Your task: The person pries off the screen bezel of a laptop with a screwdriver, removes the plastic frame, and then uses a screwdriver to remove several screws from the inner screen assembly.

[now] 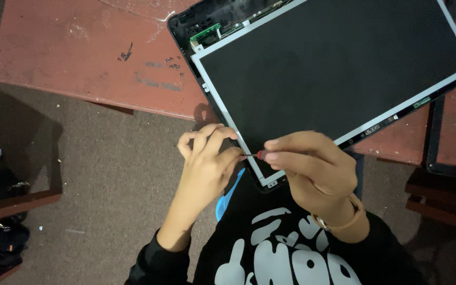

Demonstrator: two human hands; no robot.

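Right hand [312, 169] pinches small red-handled screwdriver [254, 155], shaft pointing left at near-left edge of screen panel [333, 63] on red table [80, 47]. Left hand [207, 163], fingers curled, touches that edge.

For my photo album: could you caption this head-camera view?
Two hands, left steadying and right gripping a small screwdriver, at the corner of a laptop screen panel.
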